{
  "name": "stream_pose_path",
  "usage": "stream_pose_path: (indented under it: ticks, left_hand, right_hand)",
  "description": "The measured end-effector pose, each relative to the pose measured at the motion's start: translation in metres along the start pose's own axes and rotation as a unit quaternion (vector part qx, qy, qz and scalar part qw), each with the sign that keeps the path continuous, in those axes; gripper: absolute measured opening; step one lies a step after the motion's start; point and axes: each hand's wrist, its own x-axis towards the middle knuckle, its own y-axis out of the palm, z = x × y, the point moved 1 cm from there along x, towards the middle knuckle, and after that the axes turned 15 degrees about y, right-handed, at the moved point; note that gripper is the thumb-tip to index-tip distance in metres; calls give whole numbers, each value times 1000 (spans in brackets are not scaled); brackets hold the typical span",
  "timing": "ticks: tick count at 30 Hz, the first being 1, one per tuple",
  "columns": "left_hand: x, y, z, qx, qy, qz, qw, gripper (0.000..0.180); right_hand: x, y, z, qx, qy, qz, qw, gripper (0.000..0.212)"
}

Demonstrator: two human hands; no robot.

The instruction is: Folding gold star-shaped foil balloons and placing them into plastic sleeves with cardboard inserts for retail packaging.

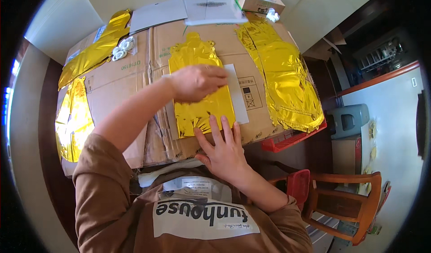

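A flat, folded gold foil balloon lies on a white card sheet, which shows along its right side. My left hand is over the balloon's middle with its fingers curled in. The folded fingers hide whatever they may hold. At the balloon's near edge, my right hand rests with fingers spread and fingertips on the foil.
Cardboard covers the table. More flat gold foil balloons lie at the right, far left and near left. White ribbon rolls sit at left; an open box stands behind. A wooden chair is at right.
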Motion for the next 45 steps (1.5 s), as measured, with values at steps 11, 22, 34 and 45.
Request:
stream_pose_path:
  ticks: [11,22,34,45]
  left_hand:
    - [-26,-44,50,321,-117,-76,937,45]
    - [-95,-44,-23,61,-151,-51,985,22]
    - [-40,-26,-88,101,-243,-151,953,29]
    - [-65,-5,-117,215,-376,72,898,88]
  right_hand:
    - [2,-3,-1,3,-5,0,1000,77]
    - [1,-2,-1,-18,-24,8,1000,81]
    - [3,-9,4,-25,-5,28,999,79]
    - [1,-9,2,-29,-22,13,999,78]
